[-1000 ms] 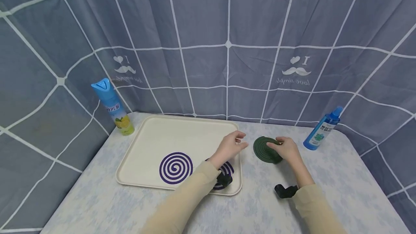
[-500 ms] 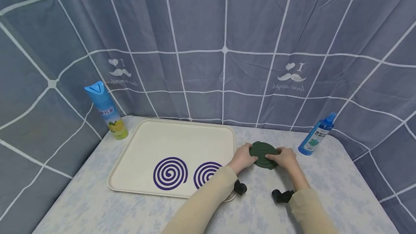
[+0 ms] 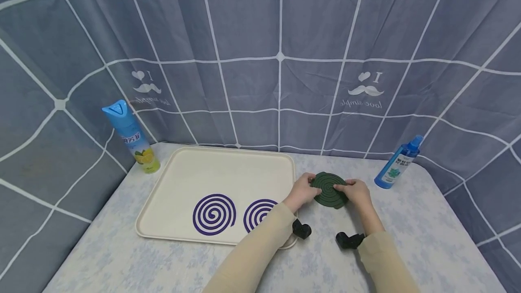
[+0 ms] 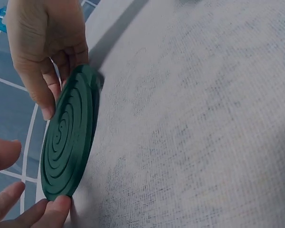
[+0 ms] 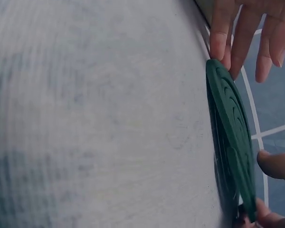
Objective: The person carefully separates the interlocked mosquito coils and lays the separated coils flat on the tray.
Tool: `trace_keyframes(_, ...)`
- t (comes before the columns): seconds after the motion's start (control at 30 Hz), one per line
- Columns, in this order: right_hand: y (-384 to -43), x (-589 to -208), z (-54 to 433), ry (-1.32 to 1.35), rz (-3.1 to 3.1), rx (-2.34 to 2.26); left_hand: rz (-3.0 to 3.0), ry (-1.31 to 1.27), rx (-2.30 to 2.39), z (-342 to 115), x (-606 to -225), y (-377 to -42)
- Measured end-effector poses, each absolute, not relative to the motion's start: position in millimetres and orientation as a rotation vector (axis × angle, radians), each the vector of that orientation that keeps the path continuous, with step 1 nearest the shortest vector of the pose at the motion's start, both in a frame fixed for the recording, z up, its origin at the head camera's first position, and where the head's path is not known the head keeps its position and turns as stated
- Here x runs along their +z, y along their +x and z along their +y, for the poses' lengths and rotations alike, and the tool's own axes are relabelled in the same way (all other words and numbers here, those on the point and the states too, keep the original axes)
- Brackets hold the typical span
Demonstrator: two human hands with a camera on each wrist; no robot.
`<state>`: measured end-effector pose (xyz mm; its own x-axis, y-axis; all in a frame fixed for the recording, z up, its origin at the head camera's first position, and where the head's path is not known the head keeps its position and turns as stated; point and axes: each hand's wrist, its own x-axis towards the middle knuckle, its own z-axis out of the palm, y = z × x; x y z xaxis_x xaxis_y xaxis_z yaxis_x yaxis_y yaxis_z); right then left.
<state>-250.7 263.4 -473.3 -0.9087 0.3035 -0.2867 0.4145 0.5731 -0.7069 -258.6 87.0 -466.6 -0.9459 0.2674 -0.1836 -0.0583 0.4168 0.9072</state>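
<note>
A dark green mosquito coil (image 3: pixel 329 190) is between my two hands, close over the table right of the tray. My left hand (image 3: pixel 303 191) is at its left edge. In the left wrist view, the left fingertips (image 4: pixel 61 205) touch the rim, while the thumb stands off the coil. My right hand (image 3: pixel 357 192) grips the opposite edge, its thumb over the coil in the head view. From the right wrist, the coil (image 5: pixel 230 118) shows nearly edge-on, with a second layer under its near end. The fingers' undersides are partly hidden.
A cream tray (image 3: pixel 236 162) with two purple spirals (image 3: pixel 214 214) lies at left; my left sleeve covers part of one. A blue-and-yellow spray can (image 3: pixel 132 137) stands at back left, a blue spray bottle (image 3: pixel 399 162) at back right. A curtain (image 3: pixel 244 80) hangs behind the table.
My left hand has moved right from over the tray to the coil's left edge. The right hand stays at the coil, which has turned and shifted slightly.
</note>
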Motion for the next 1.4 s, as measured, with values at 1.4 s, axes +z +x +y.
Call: trace_keyframes(1.4,-188,-414,196,0.181,2.408,-1.940,2.372,0.340,1.822,1,-429,-207)
